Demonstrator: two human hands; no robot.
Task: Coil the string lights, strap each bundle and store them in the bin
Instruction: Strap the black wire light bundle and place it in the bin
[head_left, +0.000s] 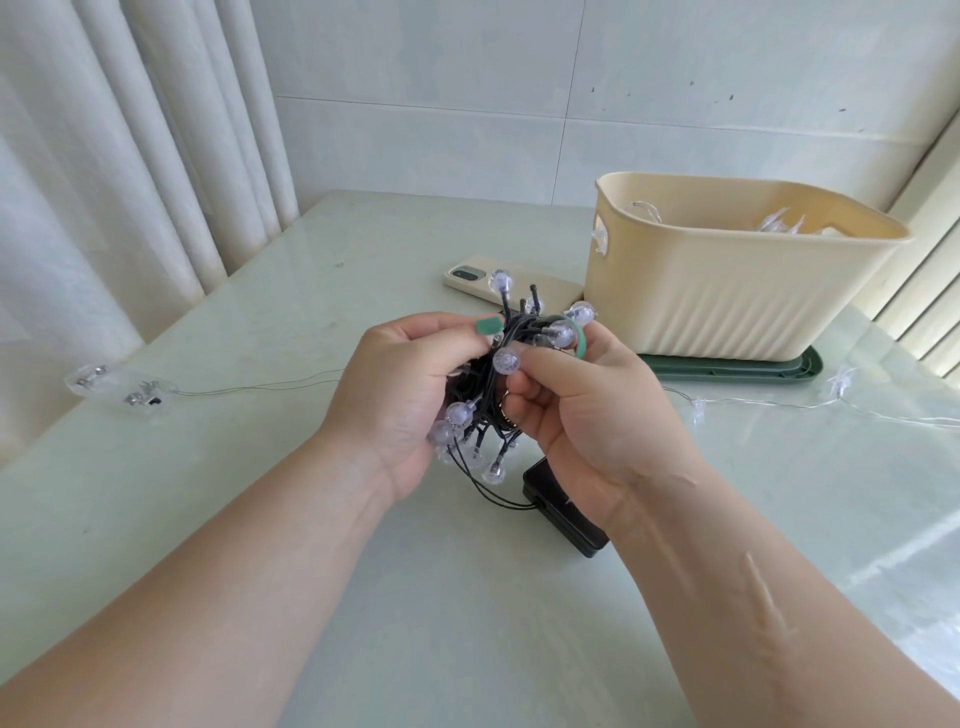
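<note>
Just in front of the bin (727, 312), which already holds some clear lights (774, 223), the left hand (400, 384) pinches a green strap (489, 326) and the right hand (576, 415) grips the coiled black bundle (491, 384) (strap not fastened yet, I'd say), another clear string (841, 385) lying uncoiled beside the bin.

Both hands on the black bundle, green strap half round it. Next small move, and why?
Probably draw the green strap tight over the bundle and close it: left hand pinches one end, right hand holds the other, and the ends look unjoined.
</note>
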